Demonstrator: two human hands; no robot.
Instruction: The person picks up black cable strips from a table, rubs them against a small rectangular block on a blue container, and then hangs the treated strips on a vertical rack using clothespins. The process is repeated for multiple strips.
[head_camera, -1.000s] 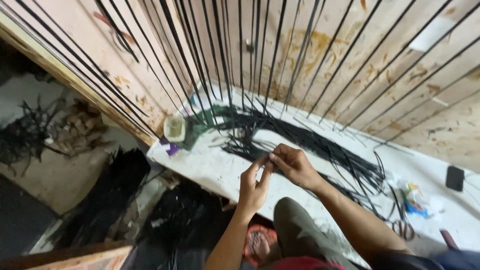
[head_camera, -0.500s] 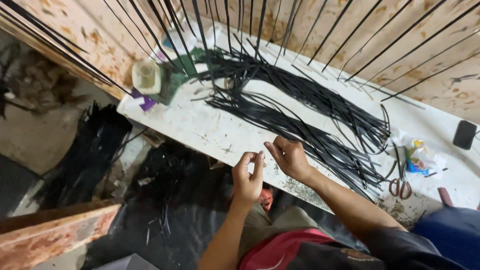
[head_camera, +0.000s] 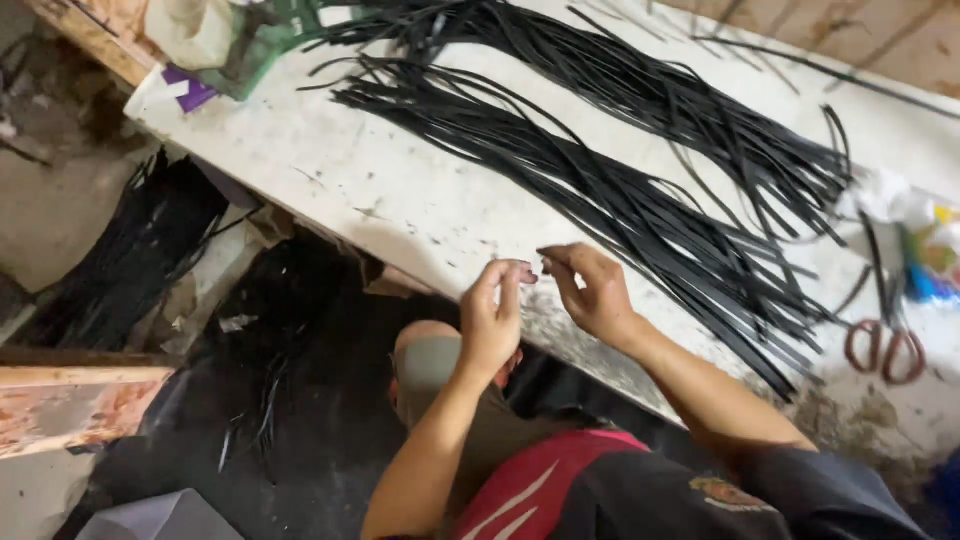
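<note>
My left hand (head_camera: 492, 320) and my right hand (head_camera: 592, 292) hover close together over the front edge of a worn white table (head_camera: 330, 170). Each hand has its fingertips pinched; I see nothing clearly between them. Just beyond my right hand a long bundle of thin black strips (head_camera: 610, 195) lies diagonally across the table. A second bundle of black strips (head_camera: 660, 90) lies farther back, fanning out to the right.
Red-handled scissors (head_camera: 885, 350) lie on the table at the right, near some colourful packets (head_camera: 930, 250). A green object (head_camera: 265, 40) sits at the table's far left corner. More black strips (head_camera: 140, 250) are heaped on the floor at the left, by a wooden plank (head_camera: 70, 400).
The view has tilted down and closer to the table; the hanging strips overhead have left the picture. My hands have dropped toward the table's front edge and drawn their fingertips together.
</note>
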